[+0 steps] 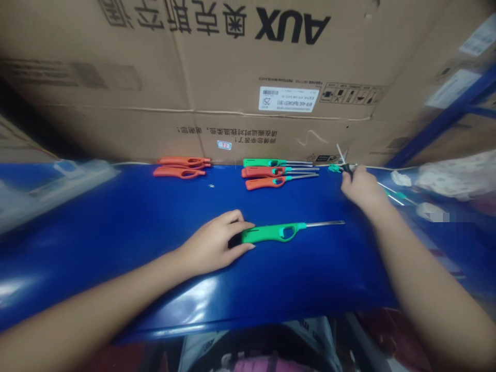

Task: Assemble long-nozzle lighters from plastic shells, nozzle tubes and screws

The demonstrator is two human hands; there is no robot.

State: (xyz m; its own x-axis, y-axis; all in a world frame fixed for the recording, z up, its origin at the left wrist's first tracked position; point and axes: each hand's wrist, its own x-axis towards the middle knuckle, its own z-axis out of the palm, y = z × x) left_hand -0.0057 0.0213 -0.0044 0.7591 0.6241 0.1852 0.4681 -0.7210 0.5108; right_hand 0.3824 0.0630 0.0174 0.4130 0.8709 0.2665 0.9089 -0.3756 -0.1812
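My left hand point(217, 240) rests on the blue table point(135, 232), fingers curled round the handle end of a green long-nosed lighter point(279, 232) that lies flat with its metal tube pointing right. My right hand point(358, 187) reaches to the far right of the table and pinches a small dark and green lighter part point(341, 168) with a thin white stick poking up from it. Three lighters, one green and two orange point(277, 172), lie in a row at the back centre. Orange lighter handles point(182, 167) lie at the back left.
A large brown cardboard box point(248, 77) printed AUX stands as a wall behind the table. Clear plastic bags point(58, 181) lie at the left; more bagged parts point(445, 181) and loose metal tubes lie at the right beside a blue rack post point(445, 119).
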